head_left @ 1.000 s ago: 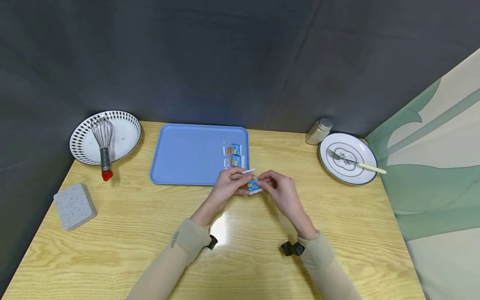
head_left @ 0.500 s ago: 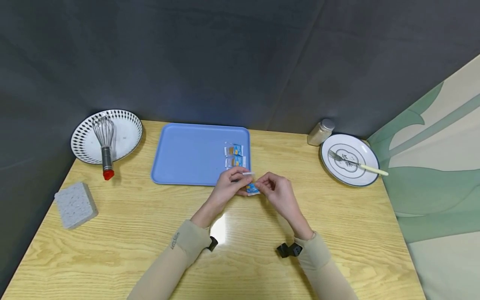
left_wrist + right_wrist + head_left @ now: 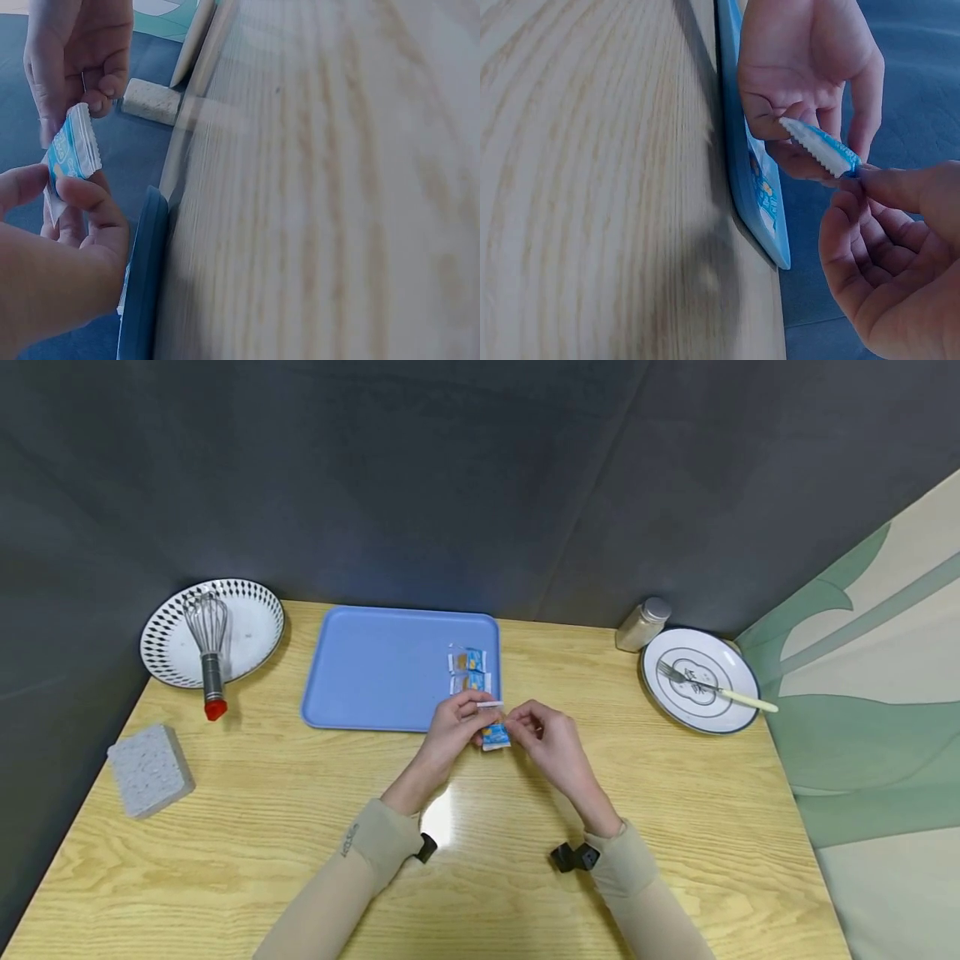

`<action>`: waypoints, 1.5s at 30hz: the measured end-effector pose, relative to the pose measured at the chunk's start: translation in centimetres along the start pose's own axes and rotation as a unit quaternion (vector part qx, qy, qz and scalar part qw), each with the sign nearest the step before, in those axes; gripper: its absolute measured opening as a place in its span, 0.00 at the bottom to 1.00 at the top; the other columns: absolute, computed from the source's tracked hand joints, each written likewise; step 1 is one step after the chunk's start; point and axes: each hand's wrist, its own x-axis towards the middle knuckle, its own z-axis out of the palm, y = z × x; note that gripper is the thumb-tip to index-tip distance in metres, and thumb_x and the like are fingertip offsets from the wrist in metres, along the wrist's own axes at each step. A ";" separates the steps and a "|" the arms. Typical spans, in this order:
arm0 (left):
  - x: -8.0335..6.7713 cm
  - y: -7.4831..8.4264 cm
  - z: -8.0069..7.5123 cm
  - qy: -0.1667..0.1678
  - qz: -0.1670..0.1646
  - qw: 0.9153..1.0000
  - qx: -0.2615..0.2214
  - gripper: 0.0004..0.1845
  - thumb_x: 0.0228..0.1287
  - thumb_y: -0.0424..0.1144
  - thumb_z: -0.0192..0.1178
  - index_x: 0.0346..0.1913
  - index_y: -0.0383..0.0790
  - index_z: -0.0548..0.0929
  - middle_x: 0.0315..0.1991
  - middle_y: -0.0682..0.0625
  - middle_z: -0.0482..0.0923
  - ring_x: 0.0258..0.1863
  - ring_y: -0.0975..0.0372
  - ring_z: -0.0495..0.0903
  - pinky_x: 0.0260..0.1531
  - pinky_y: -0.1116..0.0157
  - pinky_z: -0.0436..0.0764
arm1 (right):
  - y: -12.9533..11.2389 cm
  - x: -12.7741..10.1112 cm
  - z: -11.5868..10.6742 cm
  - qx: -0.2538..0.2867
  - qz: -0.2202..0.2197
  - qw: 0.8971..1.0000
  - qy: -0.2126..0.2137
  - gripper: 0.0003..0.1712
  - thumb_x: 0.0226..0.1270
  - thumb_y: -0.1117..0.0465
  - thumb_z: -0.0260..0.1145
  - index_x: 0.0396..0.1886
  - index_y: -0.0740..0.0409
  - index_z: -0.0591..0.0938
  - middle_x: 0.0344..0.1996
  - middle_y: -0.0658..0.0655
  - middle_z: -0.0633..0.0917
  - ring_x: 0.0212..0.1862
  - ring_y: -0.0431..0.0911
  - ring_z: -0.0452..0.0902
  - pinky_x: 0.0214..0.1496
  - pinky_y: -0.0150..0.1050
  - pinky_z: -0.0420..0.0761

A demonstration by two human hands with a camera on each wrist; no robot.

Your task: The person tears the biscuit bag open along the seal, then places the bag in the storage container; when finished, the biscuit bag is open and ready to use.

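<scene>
Both hands meet over the table just in front of the blue tray (image 3: 375,668). Between them is a small blue, white and orange packet (image 3: 495,737). My left hand (image 3: 480,720) pinches its lower part between thumb and fingers, as the left wrist view shows around the packet (image 3: 69,154). My right hand (image 3: 517,725) pinches the other end of the packet (image 3: 821,146) with curled fingertips. A white strip (image 3: 489,703) shows just above the left fingers. Two more packets (image 3: 468,670) lie on the tray's right side.
A patterned plate (image 3: 255,627) with a whisk (image 3: 207,643) sits at the back left. A grey sponge (image 3: 150,770) lies near the left edge. At the back right stand a shaker jar (image 3: 640,623) and a white plate (image 3: 723,710) holding a fork (image 3: 712,687).
The packet has shifted a little to the left and turned more upright between the hands. Both hands moved slightly left with it and kept their hold.
</scene>
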 end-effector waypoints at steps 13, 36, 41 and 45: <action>0.1 0.0 -0.1 -0.001 -0.002 1.000 0.009 0.09 0.75 0.30 0.65 0.52 0.28 0.86 0.37 0.51 0.88 0.26 0.65 0.76 0.25 0.70 0.76 | -0.3 1.0 0.2 0.008 -0.025 0.999 0.023 0.04 0.73 0.69 0.73 0.43 0.66 0.87 0.35 0.59 0.88 0.37 0.49 0.84 0.38 0.32 0.82; 0.5 1.1 -0.6 -0.006 0.022 0.996 0.082 0.09 0.78 0.33 0.63 0.49 0.30 0.89 0.36 0.50 0.88 0.18 0.65 0.65 0.22 0.69 0.67 | -0.3 2.5 0.3 0.006 -0.038 0.999 0.011 0.06 0.71 0.68 0.76 0.41 0.67 0.88 0.34 0.59 0.88 0.36 0.48 0.84 0.38 0.32 0.83; 0.6 1.2 -0.7 -0.005 0.019 0.996 0.083 0.09 0.78 0.33 0.64 0.50 0.29 0.89 0.34 0.50 0.87 0.16 0.66 0.63 0.20 0.71 0.64 | -0.1 2.7 0.4 0.005 -0.047 0.999 0.007 0.04 0.71 0.69 0.76 0.39 0.67 0.88 0.32 0.58 0.88 0.33 0.47 0.82 0.36 0.31 0.80; 0.7 1.3 -0.4 0.007 0.031 0.995 0.095 0.09 0.77 0.33 0.65 0.49 0.28 0.89 0.36 0.49 0.88 0.24 0.66 0.73 0.26 0.72 0.70 | 0.0 2.8 0.8 0.003 -0.052 0.998 0.028 0.03 0.70 0.72 0.75 0.36 0.66 0.87 0.30 0.58 0.87 0.31 0.46 0.77 0.33 0.31 0.75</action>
